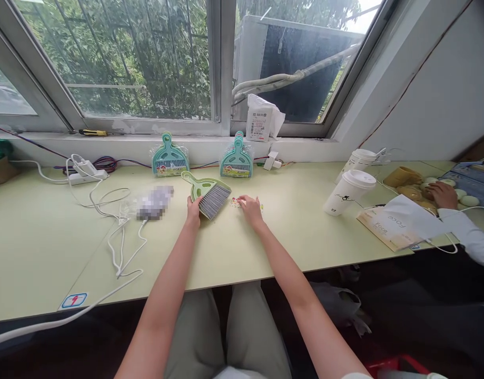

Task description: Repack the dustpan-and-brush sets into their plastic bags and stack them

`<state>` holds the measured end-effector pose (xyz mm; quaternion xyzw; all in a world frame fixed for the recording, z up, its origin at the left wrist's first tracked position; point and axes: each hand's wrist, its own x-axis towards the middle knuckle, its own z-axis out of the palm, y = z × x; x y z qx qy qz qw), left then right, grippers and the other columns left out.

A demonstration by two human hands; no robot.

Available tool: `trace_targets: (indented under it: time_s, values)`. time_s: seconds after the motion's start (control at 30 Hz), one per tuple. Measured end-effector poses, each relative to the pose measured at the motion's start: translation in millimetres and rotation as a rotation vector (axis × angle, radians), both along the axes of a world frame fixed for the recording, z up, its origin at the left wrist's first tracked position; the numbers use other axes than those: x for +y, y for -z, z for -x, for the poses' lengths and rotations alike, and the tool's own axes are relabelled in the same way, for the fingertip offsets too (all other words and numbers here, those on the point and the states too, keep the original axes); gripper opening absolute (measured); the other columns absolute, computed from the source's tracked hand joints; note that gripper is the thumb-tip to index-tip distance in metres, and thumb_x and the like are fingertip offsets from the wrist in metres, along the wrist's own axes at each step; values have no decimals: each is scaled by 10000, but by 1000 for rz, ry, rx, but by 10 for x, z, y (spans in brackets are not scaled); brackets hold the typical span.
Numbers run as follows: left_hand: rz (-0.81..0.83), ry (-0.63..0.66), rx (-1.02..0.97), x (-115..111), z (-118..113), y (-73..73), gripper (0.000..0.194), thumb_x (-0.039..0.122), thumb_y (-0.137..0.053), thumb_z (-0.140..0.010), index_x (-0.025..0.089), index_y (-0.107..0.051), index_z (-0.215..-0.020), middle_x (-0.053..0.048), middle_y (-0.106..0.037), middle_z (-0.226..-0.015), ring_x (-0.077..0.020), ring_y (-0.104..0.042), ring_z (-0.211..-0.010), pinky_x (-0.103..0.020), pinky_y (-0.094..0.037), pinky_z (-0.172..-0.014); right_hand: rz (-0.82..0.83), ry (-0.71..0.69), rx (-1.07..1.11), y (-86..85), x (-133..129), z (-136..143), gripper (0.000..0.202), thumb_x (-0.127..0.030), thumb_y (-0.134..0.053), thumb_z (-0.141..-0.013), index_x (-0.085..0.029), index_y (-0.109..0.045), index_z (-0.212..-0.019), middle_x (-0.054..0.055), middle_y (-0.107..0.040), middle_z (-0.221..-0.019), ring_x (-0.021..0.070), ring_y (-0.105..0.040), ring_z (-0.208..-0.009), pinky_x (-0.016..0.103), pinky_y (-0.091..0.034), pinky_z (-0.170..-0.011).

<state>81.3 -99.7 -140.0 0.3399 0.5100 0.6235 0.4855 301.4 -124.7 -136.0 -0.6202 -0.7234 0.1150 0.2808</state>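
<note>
My left hand point(193, 212) is closed on the near left edge of a green dustpan point(198, 188) with a grey-bristled hand brush point(216, 201) nested in it. The set is tilted, its handle pointing to the far left. Just to its right, my right hand point(250, 209) is low over the table, thumb and fingers pinched at a small colourful printed label point(234, 202). The hand covers the middle of the label, and its far end shows beyond the fingers. Behind stand a bagged teal dustpan set point(169, 158) and a stack of similar bagged sets point(237, 160).
A power strip point(86, 171) with white cables and a blurred-out object point(155, 202) are on the left. At right stand white paper cups point(350, 192) and a tissue pack point(399, 221). Another person's hand point(443, 195) rests among round items. A tissue box point(259, 123) stands on the sill.
</note>
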Motion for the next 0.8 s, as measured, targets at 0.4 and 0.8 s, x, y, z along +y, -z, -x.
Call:
trace_targets:
  time_s: [0.4, 0.8]
  values:
    - [93, -43, -46, -16, 18, -33, 543, 312, -610, -808, 308, -415, -1314, -47, -589, -1079, -155, -638, -926, -248, -558, -716, 59, 162, -116, 67, 41, -38, 372, -134, -376, -918, -212, -573, -1223, 101, -385, -1485, 256, -278, -1397, 577, -42, -1120]
    - [89, 47, -62, -52, -75, -35, 394, 329, -651, -792, 262, -459, -1130, -41, -616, -1058, -134, -640, -825, -228, -534, -614, -59, 277, 209, -126, 15, -72, 465, -424, -290, -975, -217, -518, -1323, 108, -610, -1273, 241, -534, -1190, 413, -290, -1063]
